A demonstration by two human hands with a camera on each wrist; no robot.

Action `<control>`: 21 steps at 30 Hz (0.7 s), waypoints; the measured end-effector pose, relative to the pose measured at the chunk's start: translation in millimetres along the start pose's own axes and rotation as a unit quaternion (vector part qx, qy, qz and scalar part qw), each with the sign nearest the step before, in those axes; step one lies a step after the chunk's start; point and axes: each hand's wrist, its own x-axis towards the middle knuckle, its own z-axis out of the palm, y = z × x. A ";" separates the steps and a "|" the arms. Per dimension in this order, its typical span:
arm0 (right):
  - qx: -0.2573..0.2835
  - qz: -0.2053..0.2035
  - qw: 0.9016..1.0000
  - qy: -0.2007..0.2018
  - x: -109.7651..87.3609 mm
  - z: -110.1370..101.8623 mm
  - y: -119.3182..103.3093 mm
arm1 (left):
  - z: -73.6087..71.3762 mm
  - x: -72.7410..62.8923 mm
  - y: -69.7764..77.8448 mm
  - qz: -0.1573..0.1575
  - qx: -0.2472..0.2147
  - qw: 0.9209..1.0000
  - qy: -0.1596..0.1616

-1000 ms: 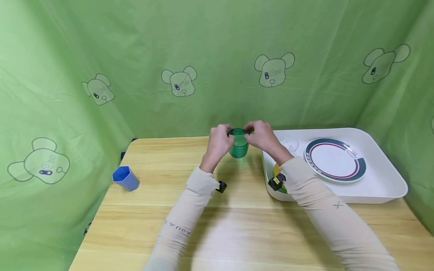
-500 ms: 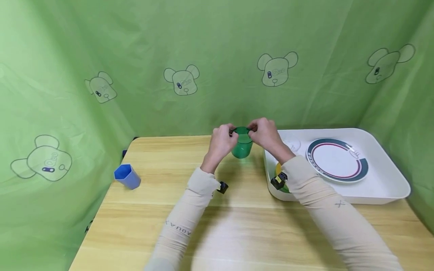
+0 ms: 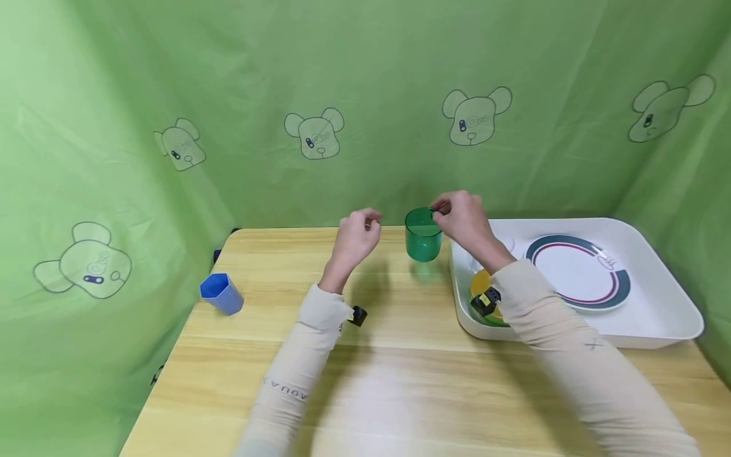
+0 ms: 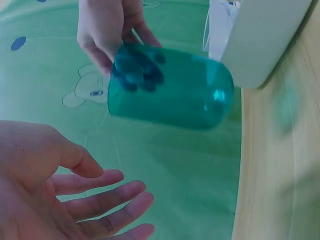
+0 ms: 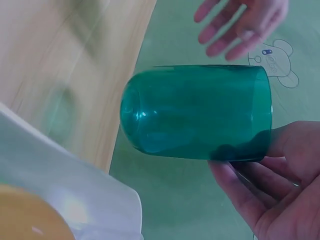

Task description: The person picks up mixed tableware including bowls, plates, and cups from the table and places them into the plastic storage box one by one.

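Observation:
A translucent green cup [image 3: 423,238] hangs upright over the back of the wooden table, its tinted shadow on the wood below. My right hand [image 3: 464,219] pinches it at the rim, thumb on one side of the wall and fingers on the other. In the right wrist view the cup [image 5: 195,112] shows nothing inside. My left hand [image 3: 355,240] is off to the cup's left, apart from it. The left wrist view shows that hand [image 4: 65,187] with fingers relaxed and spread, holding nothing.
A white tray [image 3: 665,304] stands at the right, holding a plate [image 3: 577,270] with a dark teal and red border. A yellow and green round item [image 3: 482,284] lies in its near left corner. A blue hexagonal cup [image 3: 225,296] sits on the table's left. Green curtain [image 3: 388,114] surrounds the table.
My left hand has let go of the green cup and drawn back to the left. The right hand has carried the cup a little to the right.

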 end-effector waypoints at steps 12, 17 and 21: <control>-0.012 0.010 0.999 0.035 -2.2 -34.4 11.9 | -23.1 -18.0 -42.4 -0.053 -0.005 0.998 0.016; -0.014 0.014 0.999 0.046 -3.4 -49.2 21.6 | -40.3 -25.8 -58.8 -0.070 0.000 0.997 0.030; -0.018 0.020 0.998 0.062 -6.9 -60.8 34.7 | -52.9 -28.9 -67.4 -0.069 0.006 0.997 0.043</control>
